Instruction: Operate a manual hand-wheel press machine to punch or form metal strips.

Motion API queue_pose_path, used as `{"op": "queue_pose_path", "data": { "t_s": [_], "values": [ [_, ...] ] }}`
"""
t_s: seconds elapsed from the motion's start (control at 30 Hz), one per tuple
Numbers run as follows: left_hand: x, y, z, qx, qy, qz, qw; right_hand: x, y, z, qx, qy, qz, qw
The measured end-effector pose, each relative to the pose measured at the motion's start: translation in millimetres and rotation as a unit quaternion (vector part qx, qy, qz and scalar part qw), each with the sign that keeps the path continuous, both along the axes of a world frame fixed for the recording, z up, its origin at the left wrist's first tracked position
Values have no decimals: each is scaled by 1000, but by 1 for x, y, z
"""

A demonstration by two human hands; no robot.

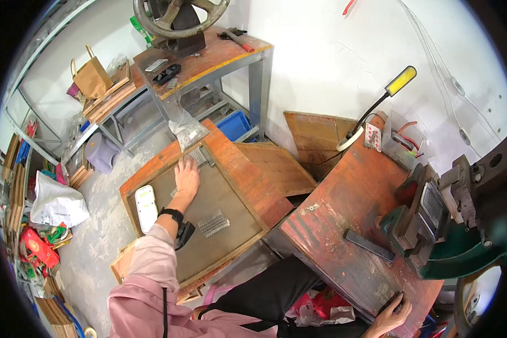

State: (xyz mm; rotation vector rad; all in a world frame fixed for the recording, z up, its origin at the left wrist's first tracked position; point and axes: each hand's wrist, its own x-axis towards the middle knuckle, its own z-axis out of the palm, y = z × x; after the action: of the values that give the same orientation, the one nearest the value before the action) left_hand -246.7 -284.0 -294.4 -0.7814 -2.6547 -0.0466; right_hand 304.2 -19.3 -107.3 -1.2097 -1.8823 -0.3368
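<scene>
My left hand [187, 177] reaches to the far end of a shallow wood-framed tray [231, 197]. Its fingers are stretched out and touch a group of thin grey metal strips [201, 156]. A second bundle of grey strips [213, 224] lies nearer, right of my left forearm. Left of that forearm rests a white phone-shaped object [146, 208]. At the near edge of the red-brown bench, my right hand [393, 320] is closed around a small dark object [390, 303], whose kind I cannot make out.
A green press-like machine [450, 256] with metal blocks stands at the right. Before it lies a dark flat bar [369, 245]. Farther back are a yellow-headed lamp [400, 81] and a clear plastic bin [400, 138]. A plastic bag [187, 129] lies beyond the tray.
</scene>
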Motion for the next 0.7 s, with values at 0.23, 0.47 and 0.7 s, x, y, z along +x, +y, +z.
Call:
{"op": "queue_pose_path", "data": {
  "t_s": [0.23, 0.47, 0.7],
  "values": [
    [-20, 1, -18, -83, -32, 71, 994, 17, 2, -14, -116, 11, -15, 993],
    [-27, 7, 18, -10, -156, 97, 983, 19, 3, -16, -108, 2, -12, 994],
    [-18, 10, 17, -129, -100, 20, 986, 18, 1, -12, -99, 12, -18, 995]
  ]
}}
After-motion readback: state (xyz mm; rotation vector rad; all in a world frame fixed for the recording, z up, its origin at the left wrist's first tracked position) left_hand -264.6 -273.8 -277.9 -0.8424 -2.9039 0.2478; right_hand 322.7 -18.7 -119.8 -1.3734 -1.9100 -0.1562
